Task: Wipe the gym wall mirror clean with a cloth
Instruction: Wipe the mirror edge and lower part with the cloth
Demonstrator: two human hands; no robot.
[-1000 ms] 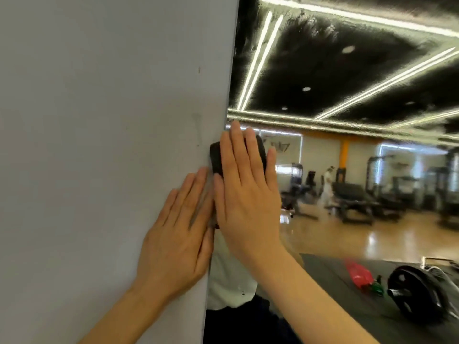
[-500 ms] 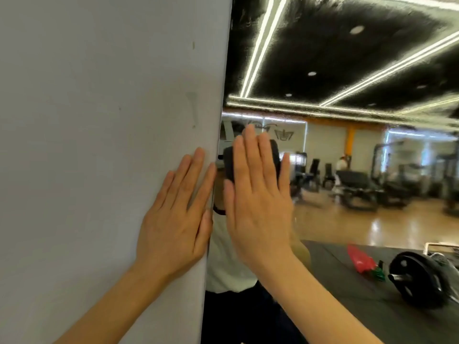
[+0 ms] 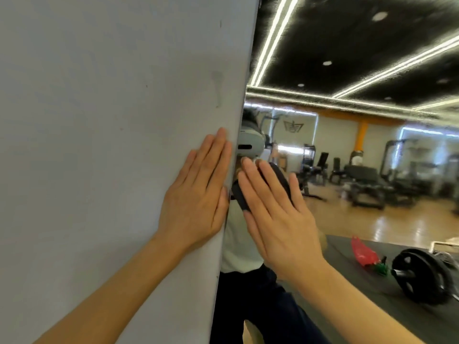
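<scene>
Right hand point(image 3: 280, 219) presses cloth point(image 3: 275, 184) on mirror point(image 3: 372, 194) — flat.

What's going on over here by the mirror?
A person is cleaning a gym wall mirror. Their right hand presses a dark cloth flat against the glass, close to the mirror's left edge, fingers straight. Their left hand lies flat on the plain grey wall right beside that edge, as if for support. The mirror reflects the gym: benches, machines, a weight plate on a dark mat.
</scene>
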